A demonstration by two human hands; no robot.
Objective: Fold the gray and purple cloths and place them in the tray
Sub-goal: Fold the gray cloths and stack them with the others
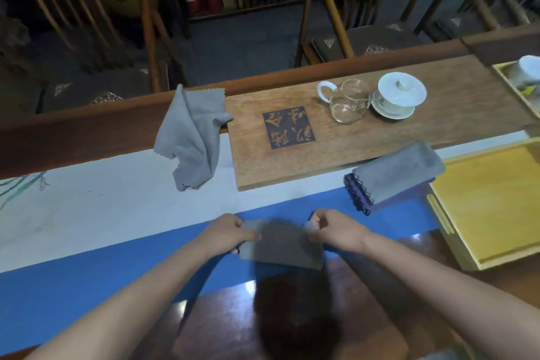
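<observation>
A folded gray cloth (282,244) is held above the blue table runner, blurred by motion. My left hand (226,232) grips its left edge and my right hand (333,231) grips its right edge. To the right, a folded stack with a gray cloth (400,171) on top of a purple cloth (358,196) lies partly over the left rim of the yellow wooden tray (493,199). A crumpled gray cloth (193,134) lies unfolded at the far left end of the wooden tea board (292,164).
On the tea board stand a glass pitcher (347,102) and a white lidded cup (397,95). A second tray with a white cup (526,70) sits at the far right. Wooden chairs stand beyond the table's far edge.
</observation>
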